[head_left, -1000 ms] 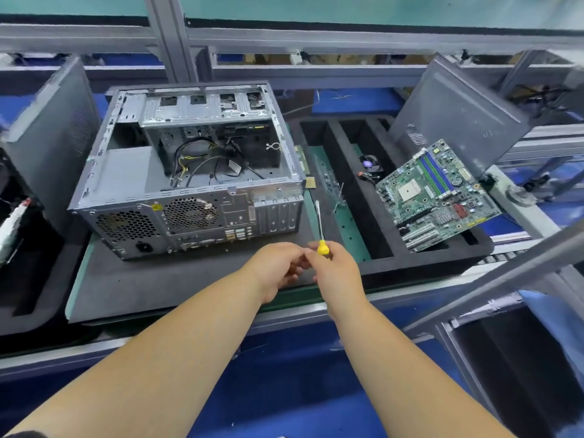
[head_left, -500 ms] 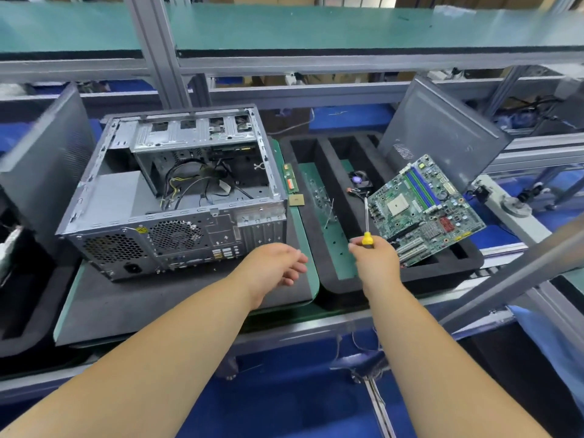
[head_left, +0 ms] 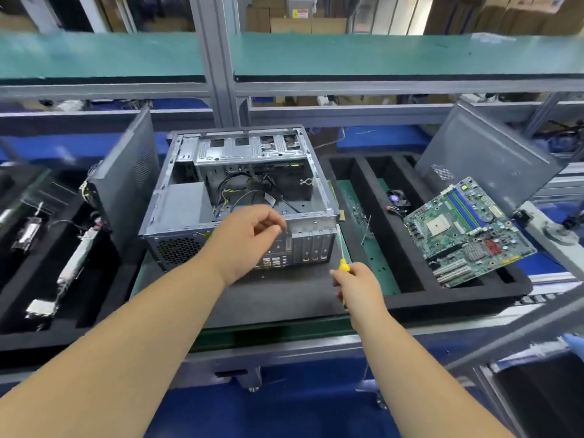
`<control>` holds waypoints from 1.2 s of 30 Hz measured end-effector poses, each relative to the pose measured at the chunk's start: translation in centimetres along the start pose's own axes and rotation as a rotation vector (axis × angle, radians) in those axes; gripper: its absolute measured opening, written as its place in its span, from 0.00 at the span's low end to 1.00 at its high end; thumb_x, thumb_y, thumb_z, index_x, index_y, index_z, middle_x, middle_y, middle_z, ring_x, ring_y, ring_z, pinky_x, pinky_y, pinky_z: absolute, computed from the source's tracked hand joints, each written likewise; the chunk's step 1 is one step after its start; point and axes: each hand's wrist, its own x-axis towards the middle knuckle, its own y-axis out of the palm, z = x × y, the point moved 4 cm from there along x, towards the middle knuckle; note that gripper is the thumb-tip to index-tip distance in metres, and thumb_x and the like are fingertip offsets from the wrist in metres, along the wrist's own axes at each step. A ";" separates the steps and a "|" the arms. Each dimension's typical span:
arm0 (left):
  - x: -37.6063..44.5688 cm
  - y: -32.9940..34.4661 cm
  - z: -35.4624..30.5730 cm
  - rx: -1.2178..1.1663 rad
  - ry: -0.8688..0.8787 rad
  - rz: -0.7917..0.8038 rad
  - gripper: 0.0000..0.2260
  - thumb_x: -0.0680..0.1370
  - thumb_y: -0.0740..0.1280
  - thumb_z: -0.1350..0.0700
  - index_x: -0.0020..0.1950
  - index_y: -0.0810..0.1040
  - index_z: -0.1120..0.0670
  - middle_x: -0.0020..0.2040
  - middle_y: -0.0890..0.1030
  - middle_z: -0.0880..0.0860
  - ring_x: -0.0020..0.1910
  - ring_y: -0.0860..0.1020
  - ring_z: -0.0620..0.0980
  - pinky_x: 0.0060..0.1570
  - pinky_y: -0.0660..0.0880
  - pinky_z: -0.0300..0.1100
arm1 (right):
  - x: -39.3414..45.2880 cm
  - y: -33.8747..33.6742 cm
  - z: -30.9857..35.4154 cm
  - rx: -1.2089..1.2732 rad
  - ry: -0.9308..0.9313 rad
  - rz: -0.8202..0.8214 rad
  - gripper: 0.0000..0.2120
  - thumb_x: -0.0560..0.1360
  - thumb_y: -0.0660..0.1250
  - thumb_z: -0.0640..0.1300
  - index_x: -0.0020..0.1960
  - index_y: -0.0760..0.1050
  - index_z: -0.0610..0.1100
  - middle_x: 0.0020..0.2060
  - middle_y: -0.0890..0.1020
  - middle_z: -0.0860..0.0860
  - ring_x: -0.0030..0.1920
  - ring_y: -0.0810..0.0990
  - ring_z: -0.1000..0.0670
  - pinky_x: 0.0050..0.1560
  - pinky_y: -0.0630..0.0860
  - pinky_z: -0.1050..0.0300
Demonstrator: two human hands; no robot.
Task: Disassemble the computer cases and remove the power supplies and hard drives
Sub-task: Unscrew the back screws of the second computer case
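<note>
- Head view: an open computer case (head_left: 240, 197) lies on its side on a dark foam mat (head_left: 278, 298), rear panel toward the person, loose cables (head_left: 243, 191) showing inside.
- The left hand (head_left: 249, 235) hovers over the case's near top edge, fingers loosely curled, thumb and forefinger close together; whether they pinch anything small I cannot tell.
- The right hand (head_left: 357, 286) grips the yellow handle of a screwdriver (head_left: 343, 262), its shaft pointing up and away beside the case's near right corner.
- To the right, a black foam tray (head_left: 410, 298) with long compartments holds a small fan (head_left: 396, 197) in one slot; a green motherboard (head_left: 467, 232) rests tilted across the tray's right side.
- A grey side panel (head_left: 486, 156) leans behind the motherboard; another side panel (head_left: 126, 181) stands just left of the case.
- At far left, a second black tray (head_left: 19, 330) holds metal parts, blurred.
</note>
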 end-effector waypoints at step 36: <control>3.4 -9.3 9.9 0.495 0.296 0.340 0.17 0.82 0.61 0.47 0.71 0.74 0.48 0.63 0.78 0.50 0.62 0.74 0.51 0.63 0.70 0.46 | -9.7 19.9 1.1 -0.261 0.112 0.092 0.10 0.80 0.65 0.49 0.44 0.77 0.45 0.32 0.80 0.51 0.24 0.72 0.55 0.33 0.71 0.58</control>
